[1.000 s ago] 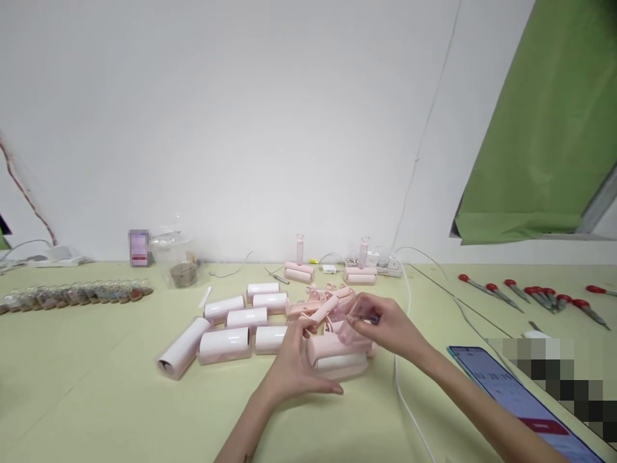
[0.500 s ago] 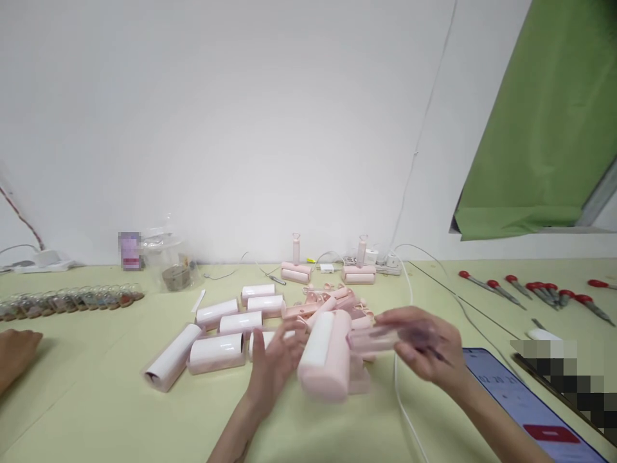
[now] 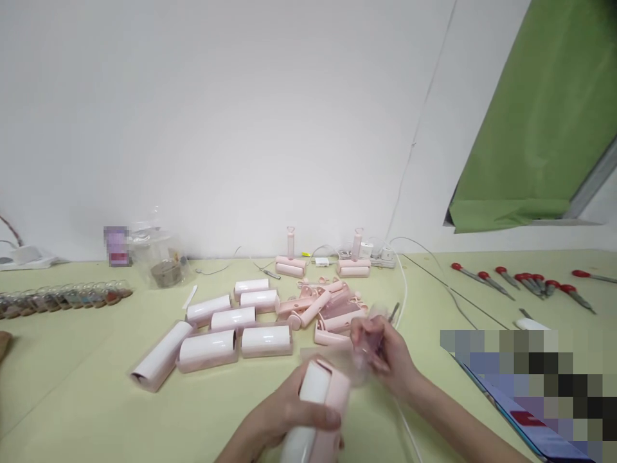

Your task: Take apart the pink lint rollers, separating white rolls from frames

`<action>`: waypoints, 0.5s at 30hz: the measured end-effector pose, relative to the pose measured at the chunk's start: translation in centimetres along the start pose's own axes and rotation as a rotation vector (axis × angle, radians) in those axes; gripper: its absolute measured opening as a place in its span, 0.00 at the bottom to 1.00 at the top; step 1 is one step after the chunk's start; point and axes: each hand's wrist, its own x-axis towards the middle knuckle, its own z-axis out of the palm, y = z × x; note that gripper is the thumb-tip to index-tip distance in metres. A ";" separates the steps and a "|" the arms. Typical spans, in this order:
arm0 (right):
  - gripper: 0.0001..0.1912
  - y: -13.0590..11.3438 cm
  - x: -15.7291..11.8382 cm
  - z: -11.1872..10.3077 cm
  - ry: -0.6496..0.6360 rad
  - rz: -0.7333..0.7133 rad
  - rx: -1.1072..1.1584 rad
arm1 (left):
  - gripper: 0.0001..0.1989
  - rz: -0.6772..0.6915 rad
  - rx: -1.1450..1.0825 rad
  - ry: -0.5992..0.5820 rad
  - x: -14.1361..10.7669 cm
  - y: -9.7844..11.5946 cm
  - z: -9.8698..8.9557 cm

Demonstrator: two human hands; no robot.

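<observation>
My left hand (image 3: 289, 411) is closed around a pink lint roller (image 3: 332, 392) with a white paper roll, held tilted low at the front. My right hand (image 3: 385, 354), fingers closed, grips crumpled clear plastic film (image 3: 359, 373) just right of the roller. A thin dark tip (image 3: 394, 312) sticks up beside the fingers; its kind is unclear. Several white paper rolls (image 3: 267, 339) in clear wrap lie to the left. Beyond my hands is a pile of pink handles and holder parts (image 3: 332, 308).
Two lint rollers (image 3: 290, 265) with upright handles stand by the wall near a power strip (image 3: 383, 262). A white cable (image 3: 402, 308) crosses the table. Red-ended tools (image 3: 506, 278) and a phone (image 3: 535, 427) are at right; small jars (image 3: 62, 298) and a plastic bag (image 3: 161, 257) at left.
The lint roller has come down and nearer, and my left hand, open before, now grips it. My right hand has let go of its handle end and moved left, holding film.
</observation>
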 end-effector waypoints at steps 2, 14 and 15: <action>0.15 -0.1 2.1 -2.2 0.088 -0.010 -0.104 | 0.32 0.042 -0.118 0.050 0.4 0.1 0.0; 0.10 3.6 11.0 -8.5 0.060 0.191 -0.786 | 0.21 0.468 0.264 0.723 1.0 0.9 -1.8; 0.10 3.7 10.8 -8.2 0.047 0.175 -0.785 | 0.20 0.487 0.335 0.737 1.1 0.9 -1.7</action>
